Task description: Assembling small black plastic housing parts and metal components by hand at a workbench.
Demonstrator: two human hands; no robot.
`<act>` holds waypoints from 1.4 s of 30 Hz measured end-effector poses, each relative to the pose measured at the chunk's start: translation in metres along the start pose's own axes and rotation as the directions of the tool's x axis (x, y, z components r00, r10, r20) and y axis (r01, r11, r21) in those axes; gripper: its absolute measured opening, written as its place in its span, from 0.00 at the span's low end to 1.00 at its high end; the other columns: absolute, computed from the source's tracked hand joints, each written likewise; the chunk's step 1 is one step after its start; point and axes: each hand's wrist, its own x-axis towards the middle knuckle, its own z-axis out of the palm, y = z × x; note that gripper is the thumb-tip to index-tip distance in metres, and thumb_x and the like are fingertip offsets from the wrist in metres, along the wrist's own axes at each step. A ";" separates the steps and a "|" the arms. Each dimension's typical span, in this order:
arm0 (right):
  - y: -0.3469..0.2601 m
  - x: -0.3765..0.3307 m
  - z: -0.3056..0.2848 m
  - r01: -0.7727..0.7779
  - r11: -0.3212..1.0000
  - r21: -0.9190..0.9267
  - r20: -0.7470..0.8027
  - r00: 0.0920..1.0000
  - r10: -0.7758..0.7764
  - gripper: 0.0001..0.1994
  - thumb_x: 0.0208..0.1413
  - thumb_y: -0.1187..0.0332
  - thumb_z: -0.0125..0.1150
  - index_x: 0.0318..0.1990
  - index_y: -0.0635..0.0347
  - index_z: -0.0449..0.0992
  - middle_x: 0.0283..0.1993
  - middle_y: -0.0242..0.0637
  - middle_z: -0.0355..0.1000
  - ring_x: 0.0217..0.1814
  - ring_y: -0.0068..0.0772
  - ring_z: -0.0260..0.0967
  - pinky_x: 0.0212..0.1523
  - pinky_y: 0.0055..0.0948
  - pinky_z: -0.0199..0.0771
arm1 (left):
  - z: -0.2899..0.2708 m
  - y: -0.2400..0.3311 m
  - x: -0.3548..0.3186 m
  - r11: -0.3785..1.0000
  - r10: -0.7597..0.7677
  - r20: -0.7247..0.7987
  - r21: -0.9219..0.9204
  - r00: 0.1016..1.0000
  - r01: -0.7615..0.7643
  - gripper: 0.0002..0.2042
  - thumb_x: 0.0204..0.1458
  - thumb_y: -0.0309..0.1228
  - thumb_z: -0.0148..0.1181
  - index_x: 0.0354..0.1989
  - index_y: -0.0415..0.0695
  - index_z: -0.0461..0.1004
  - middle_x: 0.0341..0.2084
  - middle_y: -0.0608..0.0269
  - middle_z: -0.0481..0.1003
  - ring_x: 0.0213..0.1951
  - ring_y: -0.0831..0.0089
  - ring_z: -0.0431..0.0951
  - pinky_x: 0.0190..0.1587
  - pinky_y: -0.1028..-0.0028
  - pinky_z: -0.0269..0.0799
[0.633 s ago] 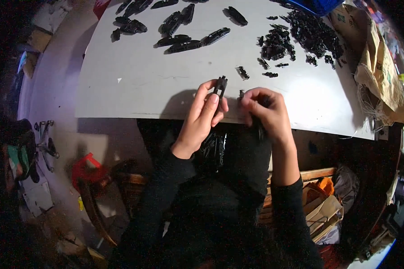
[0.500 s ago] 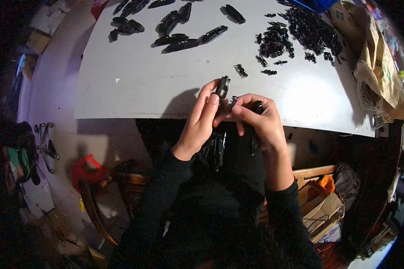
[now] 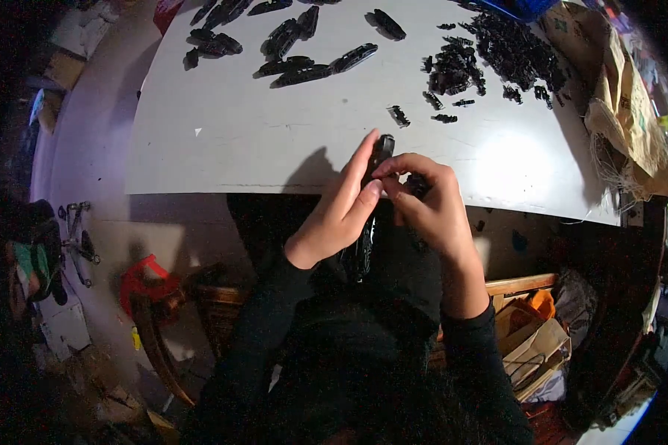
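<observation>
My left hand [image 3: 335, 215] is wrapped round an elongated black plastic part [image 3: 381, 150] at the table's near edge, its far end sticking up past the fingers. My right hand [image 3: 430, 200] pinches at the side of that part, thumb and forefinger touching it. Another dark piece [image 3: 417, 182] shows within the curl of my right hand. What sits between the right fingertips is hidden. Below the hands, in my lap, lie more long black parts [image 3: 364, 252]. A small black clip-like piece [image 3: 399, 116] rests on the table just beyond.
The white table [image 3: 230, 148] holds several long black parts [image 3: 297, 74] at the far left and a heap of small black pieces [image 3: 512, 48] at the far right. A blue container [image 3: 516, 7] and a brown woven sack [image 3: 623, 111] border it. A wooden chair [image 3: 523, 285] stands at the right.
My right fingers have moved left against the black part, bringing the small piece they pinched to it. The left hand has turned the part, and its fingers now stretch further along it.
</observation>
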 end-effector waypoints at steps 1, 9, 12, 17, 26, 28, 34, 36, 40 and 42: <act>0.002 -0.001 0.000 0.001 1.000 -0.001 -0.002 1.000 -0.001 0.08 0.49 0.79 0.54 0.38 0.66 0.70 0.28 0.31 0.67 0.20 0.15 0.62 0.18 0.15 0.62 | -0.001 0.005 -0.002 0.997 -0.037 0.058 -0.070 0.998 0.041 0.26 0.58 0.27 0.41 0.64 0.38 0.43 0.56 0.45 0.58 0.57 0.62 0.60 0.56 0.70 0.55; 0.011 -0.011 0.002 -0.244 0.932 0.267 0.082 0.970 0.231 0.10 0.47 0.72 0.63 0.35 0.66 0.72 0.25 0.30 0.67 0.20 0.17 0.63 0.17 0.16 0.63 | -0.008 0.021 -0.020 0.998 -0.025 0.192 0.066 0.981 0.012 0.28 0.53 0.21 0.44 0.63 0.36 0.46 0.60 0.46 0.55 0.60 0.58 0.58 0.59 0.68 0.55; 0.028 -0.029 0.013 -0.242 0.928 0.283 0.129 0.968 0.213 0.13 0.48 0.67 0.64 0.38 0.66 0.71 0.25 0.29 0.70 0.22 0.14 0.63 0.20 0.15 0.63 | -0.017 0.032 -0.033 0.965 -0.248 0.383 0.018 0.890 0.261 0.30 0.52 0.20 0.47 0.64 0.41 0.46 0.59 0.47 0.56 0.58 0.56 0.61 0.57 0.67 0.60; 0.062 -0.059 0.022 -0.115 0.983 -0.143 0.169 0.976 0.139 0.17 0.46 0.66 0.66 0.40 0.67 0.70 0.32 0.36 0.70 0.27 0.22 0.68 0.28 0.22 0.69 | -0.039 0.012 -0.017 0.976 -0.206 0.221 0.116 0.953 0.184 0.16 0.50 0.24 0.54 0.48 0.40 0.69 0.27 0.59 0.73 0.30 0.66 0.73 0.37 0.71 0.68; 0.029 0.045 -0.001 0.085 0.829 -0.553 -0.316 0.899 -0.303 0.06 0.45 0.75 0.59 0.31 0.64 0.70 0.25 0.42 0.69 0.21 0.37 0.66 0.24 0.31 0.66 | -0.077 -0.052 0.070 0.639 0.132 -0.343 0.746 0.930 0.185 0.16 0.51 0.36 0.54 0.46 0.43 0.64 0.32 0.51 0.69 0.34 0.51 0.71 0.32 0.59 0.67; 0.042 0.067 -0.016 0.034 0.699 -0.715 -0.302 0.885 -0.353 0.06 0.45 0.74 0.59 0.31 0.64 0.70 0.23 0.43 0.69 0.21 0.38 0.66 0.24 0.31 0.66 | -0.064 -0.043 0.080 0.570 0.044 -0.354 0.777 0.934 0.268 0.16 0.50 0.38 0.55 0.44 0.44 0.63 0.33 0.51 0.69 0.34 0.49 0.71 0.33 0.57 0.67; 0.046 0.060 -0.016 0.074 0.760 -0.646 -0.209 0.940 -0.269 0.08 0.48 0.69 0.61 0.31 0.64 0.72 0.18 0.38 0.67 0.18 0.30 0.63 0.21 0.27 0.62 | -0.073 -0.062 0.055 0.858 0.062 -0.367 0.495 0.928 0.139 0.13 0.48 0.33 0.58 0.39 0.45 0.63 0.29 0.55 0.71 0.30 0.58 0.74 0.31 0.68 0.69; 0.039 0.042 -0.012 -0.056 0.998 -0.010 -0.134 0.990 0.054 0.07 0.51 0.68 0.60 0.30 0.63 0.73 0.18 0.28 0.66 0.17 0.18 0.58 0.19 0.19 0.56 | -0.058 -0.052 0.042 0.960 -0.107 -0.384 0.200 0.917 0.196 0.10 0.52 0.30 0.54 0.41 0.44 0.65 0.26 0.61 0.70 0.28 0.71 0.74 0.29 0.75 0.68; 0.019 0.016 0.008 -0.109 0.924 0.366 -0.081 0.986 0.149 0.07 0.52 0.68 0.59 0.28 0.61 0.72 0.19 0.25 0.65 0.18 0.13 0.57 0.19 0.14 0.55 | -0.037 -0.002 0.023 0.829 -0.406 -0.164 -0.480 0.899 0.287 0.12 0.57 0.33 0.49 0.46 0.41 0.65 0.27 0.68 0.70 0.24 0.82 0.71 0.25 0.82 0.67; 0.014 0.011 0.013 -0.129 0.903 0.409 -0.023 0.988 0.151 0.06 0.52 0.69 0.59 0.30 0.61 0.71 0.21 0.26 0.66 0.20 0.14 0.60 0.20 0.13 0.58 | -0.030 0.011 0.017 0.788 -0.443 -0.128 -0.527 0.887 0.318 0.12 0.58 0.34 0.47 0.47 0.42 0.62 0.28 0.67 0.70 0.19 0.84 0.67 0.19 0.87 0.61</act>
